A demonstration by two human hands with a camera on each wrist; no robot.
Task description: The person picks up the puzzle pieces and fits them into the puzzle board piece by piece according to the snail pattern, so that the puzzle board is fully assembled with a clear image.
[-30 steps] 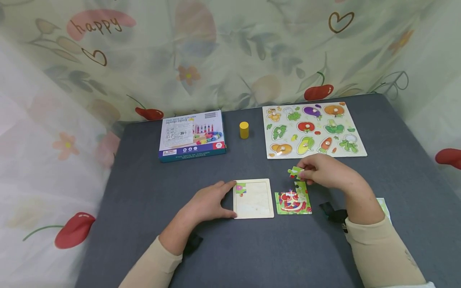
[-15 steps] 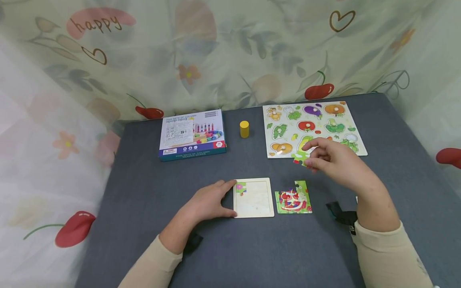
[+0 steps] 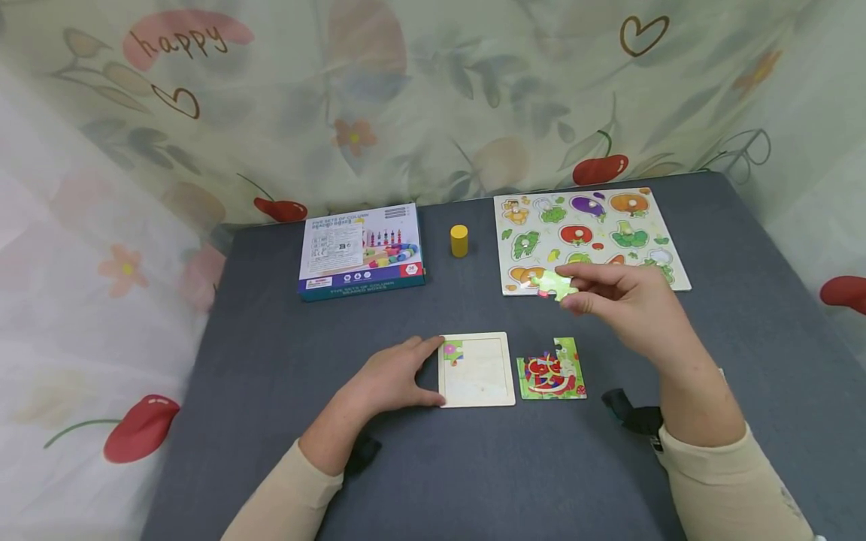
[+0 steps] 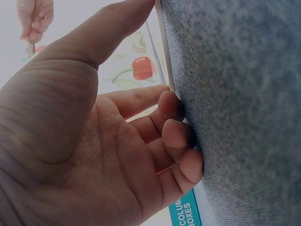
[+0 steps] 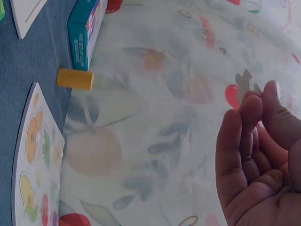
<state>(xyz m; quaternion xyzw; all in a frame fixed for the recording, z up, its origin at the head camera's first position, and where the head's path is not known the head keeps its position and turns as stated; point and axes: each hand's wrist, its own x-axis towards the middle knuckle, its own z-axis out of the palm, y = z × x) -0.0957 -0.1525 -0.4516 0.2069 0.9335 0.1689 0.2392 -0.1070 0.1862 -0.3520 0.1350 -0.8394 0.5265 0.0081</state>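
Note:
My right hand (image 3: 625,308) pinches a green jigsaw piece (image 3: 553,285) between thumb and fingertips, raised above the table; the piece's plain back shows beyond the fingers in the right wrist view. My left hand (image 3: 395,379) rests at the left side of a square wooden puzzle tray (image 3: 480,376), index fingertip by its upper corner and thumb by the lower one. One piece with a pink flower (image 3: 452,351) lies in the tray's upper left corner. Right of the tray lies a partly joined jigsaw (image 3: 551,376) with a red picture, a gap at its upper left.
A vegetable peg board (image 3: 575,244) lies at the back right, partly behind my right hand. A yellow cylinder (image 3: 459,241) stands beside a flat boxed bead set (image 3: 361,252) at the back left. Printed cloth (image 3: 433,98) hangs along the table's far edge.
My right hand has lifted the green piece up and away from the joined jigsaw and turned it in its fingers. The left hand and tray stay put.

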